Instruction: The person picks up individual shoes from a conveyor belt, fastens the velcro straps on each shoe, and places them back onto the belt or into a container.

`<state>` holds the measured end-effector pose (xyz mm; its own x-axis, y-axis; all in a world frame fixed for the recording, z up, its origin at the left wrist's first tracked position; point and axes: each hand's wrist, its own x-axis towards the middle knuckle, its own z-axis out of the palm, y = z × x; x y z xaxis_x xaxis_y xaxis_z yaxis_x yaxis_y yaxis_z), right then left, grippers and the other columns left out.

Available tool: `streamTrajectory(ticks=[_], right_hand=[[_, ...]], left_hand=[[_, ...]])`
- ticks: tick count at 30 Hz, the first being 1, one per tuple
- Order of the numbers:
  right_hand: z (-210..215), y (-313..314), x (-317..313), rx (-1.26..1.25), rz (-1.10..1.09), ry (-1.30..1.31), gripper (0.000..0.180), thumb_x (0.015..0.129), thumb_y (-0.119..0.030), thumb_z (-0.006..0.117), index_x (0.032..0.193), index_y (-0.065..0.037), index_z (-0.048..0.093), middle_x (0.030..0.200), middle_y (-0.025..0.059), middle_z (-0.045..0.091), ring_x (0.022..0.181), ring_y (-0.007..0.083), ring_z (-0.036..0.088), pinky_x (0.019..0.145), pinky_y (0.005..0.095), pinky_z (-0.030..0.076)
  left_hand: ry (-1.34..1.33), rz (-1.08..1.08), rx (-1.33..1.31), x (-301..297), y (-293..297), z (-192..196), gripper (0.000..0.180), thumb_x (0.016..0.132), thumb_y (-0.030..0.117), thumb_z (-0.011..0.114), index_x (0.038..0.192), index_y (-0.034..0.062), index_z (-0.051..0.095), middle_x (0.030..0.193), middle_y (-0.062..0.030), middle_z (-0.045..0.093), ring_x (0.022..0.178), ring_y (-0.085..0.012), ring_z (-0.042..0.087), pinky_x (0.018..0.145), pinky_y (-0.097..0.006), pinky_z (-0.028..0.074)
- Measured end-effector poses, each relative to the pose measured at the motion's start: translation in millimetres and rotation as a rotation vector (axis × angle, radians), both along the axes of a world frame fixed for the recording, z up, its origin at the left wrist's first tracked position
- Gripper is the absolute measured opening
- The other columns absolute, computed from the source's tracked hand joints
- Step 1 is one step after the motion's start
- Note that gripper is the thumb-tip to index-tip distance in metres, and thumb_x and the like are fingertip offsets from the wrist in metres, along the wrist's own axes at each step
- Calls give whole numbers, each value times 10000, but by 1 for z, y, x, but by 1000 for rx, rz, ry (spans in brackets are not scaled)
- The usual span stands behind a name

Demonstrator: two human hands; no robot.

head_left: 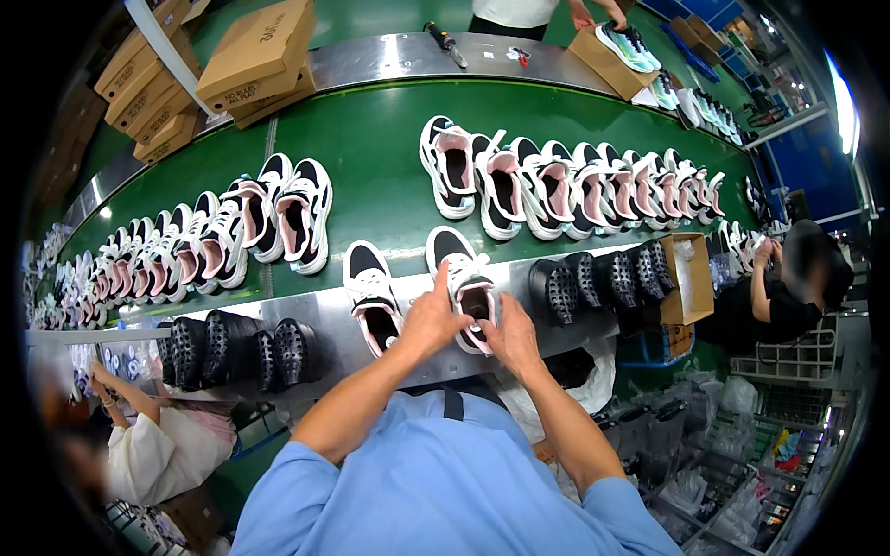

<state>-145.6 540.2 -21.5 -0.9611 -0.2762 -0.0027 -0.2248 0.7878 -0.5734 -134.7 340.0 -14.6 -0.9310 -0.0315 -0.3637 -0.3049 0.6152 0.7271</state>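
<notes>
Both hands meet on one black-and-white sneaker with a pink lining [468, 283], which lies toe away from the person on the steel worktop [324, 310] edging the green conveyor belt [380, 167]. The left hand [428, 320] grips its left side, index finger raised over the laces; the right hand [510, 335] cups the heel at about 4 o'clock from the shoe. The fingers of both hands are curled close around it, seemingly to steady the opening, which faces up toward the person. Its mate [373, 292] lies just beside it at 9 o'clock, apart from the hands. Black shoe lasts [603, 278] stand in a row at 3 o'clock, more [236, 347] at 8 o'clock, within easy reach. Paired sneakers [556, 185] ride the belt at 1 o'clock, and others [232, 227] at 10 o'clock. Cardboard boxes [250, 51] stack beyond at 11 o'clock
</notes>
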Motion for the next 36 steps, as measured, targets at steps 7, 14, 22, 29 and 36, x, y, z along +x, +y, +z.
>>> streamTrajectory(ticks=[7,14,22,29,36], right_hand=[[-30,-27,-32,215,8,-61,367,984,-349,673,1104,-3,641,943,227,731,859,462,716,775,558,558],[-36,-13,-31,128,46,-89,436,987,-443,653,1041,-11,680,977,257,712,873,499,695,776,601,532],[-27,-5,-36,108,57,-71,509,929,-480,726,1058,12,718,966,259,735,905,476,711,814,558,549],[82,10,-3,79,48,-299,319,949,-250,769,873,39,657,724,178,699,649,277,689,648,406,538],[66,-65,24,-129,288,-425,251,989,-196,739,954,48,691,737,84,700,615,116,645,554,287,533]], left_hand=[[3,284,-102,0,25,-17,886,867,246,779,1578,9,307,942,-303,727,879,-499,711,785,-573,565],[150,351,-546,113,-22,60,429,862,362,810,1198,111,720,1017,-230,666,963,-424,667,774,-532,546],[288,223,-2,81,-8,-27,164,873,125,691,901,-31,735,1306,-318,613,1068,-489,647,974,-519,538],[682,518,-890,174,-152,97,119,843,47,712,944,-9,688,1027,-168,688,904,-352,655,809,-474,538],[249,990,-1176,287,-285,82,532,851,270,832,1275,7,648,1286,-183,645,1214,-394,560,1063,-514,423]])
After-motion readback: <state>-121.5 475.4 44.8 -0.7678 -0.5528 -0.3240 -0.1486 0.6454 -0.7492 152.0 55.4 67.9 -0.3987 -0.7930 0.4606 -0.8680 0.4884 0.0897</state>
